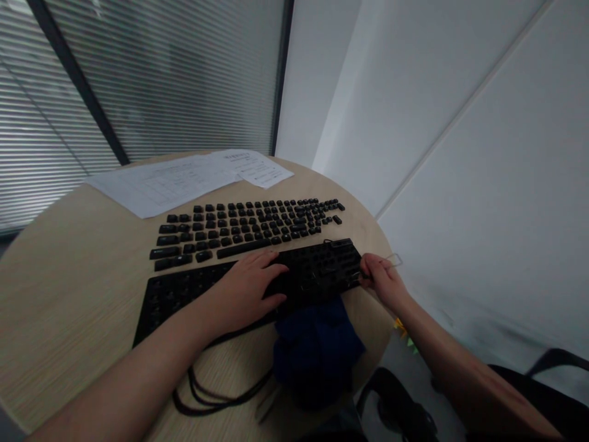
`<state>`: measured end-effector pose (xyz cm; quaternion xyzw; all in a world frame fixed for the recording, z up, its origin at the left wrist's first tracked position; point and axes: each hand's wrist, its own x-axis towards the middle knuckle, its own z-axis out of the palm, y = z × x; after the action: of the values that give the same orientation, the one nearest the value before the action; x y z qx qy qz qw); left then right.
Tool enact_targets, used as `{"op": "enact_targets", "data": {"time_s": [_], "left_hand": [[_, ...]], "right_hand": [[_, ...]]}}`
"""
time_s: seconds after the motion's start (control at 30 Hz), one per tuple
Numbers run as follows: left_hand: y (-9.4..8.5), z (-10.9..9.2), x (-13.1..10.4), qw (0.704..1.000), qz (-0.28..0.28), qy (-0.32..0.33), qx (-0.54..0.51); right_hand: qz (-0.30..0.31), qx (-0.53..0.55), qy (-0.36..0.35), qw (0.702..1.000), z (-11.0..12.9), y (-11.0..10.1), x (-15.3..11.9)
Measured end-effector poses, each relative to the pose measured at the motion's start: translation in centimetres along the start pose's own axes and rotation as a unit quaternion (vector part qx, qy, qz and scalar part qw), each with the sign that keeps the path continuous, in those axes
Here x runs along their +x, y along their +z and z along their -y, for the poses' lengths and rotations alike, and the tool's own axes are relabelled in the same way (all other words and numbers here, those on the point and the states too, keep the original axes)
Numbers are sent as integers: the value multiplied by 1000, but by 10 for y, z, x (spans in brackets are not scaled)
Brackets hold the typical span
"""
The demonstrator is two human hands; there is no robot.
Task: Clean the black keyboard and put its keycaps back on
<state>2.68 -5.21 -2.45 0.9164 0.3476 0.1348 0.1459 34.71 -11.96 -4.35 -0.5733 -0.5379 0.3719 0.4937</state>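
A black keyboard with its keycaps off lies across the round table, nearest to me. My left hand rests on the middle of it, palm down with fingers spread. At the keyboard's right end, my right hand is closed on a wire keycap puller; its thin loop sticks out behind the fist. The puller's other end is mostly hidden by my fingers, close to the keyboard's edge. Beyond the keyboard, black keycaps are laid out in rows in keyboard order, with a long space bar in front.
Printed papers lie at the table's far side. A dark blue cloth sits at the near edge, beside a looped black cable. A white wall rises close on the right; blinds cover the window behind.
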Motion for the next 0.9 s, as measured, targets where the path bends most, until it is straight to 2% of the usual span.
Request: {"op": "enact_targets", "data": {"time_s": [0.27,0.33,0.47,0.6,0.67,0.77,0.83,0.9], "left_hand": [[-1,-1,0,1000,7,0,3],[-1,-1,0,1000,4,3,1],[-6,-5,2,999,-31,9,-35],[-16,-17,1,982,-136,8,-130],[-19,-24,-1,970,-159,2,-186],[-20,-32,-4,948,-144,-13,-283],[-19,-34,-5,937,-129,-15,-324],[-19,-34,-5,933,-124,-16,-337]], "right_hand": [[-47,155,12,987,2,2,7],[-50,164,12,985,6,2,10],[-30,118,-28,992,17,6,10],[-11,-9,-147,989,37,20,-2],[11,-100,-251,963,50,33,-10],[78,-175,-422,886,72,57,-19],[107,-184,-494,843,83,71,-21],[107,-198,-526,820,88,82,-21]]}}
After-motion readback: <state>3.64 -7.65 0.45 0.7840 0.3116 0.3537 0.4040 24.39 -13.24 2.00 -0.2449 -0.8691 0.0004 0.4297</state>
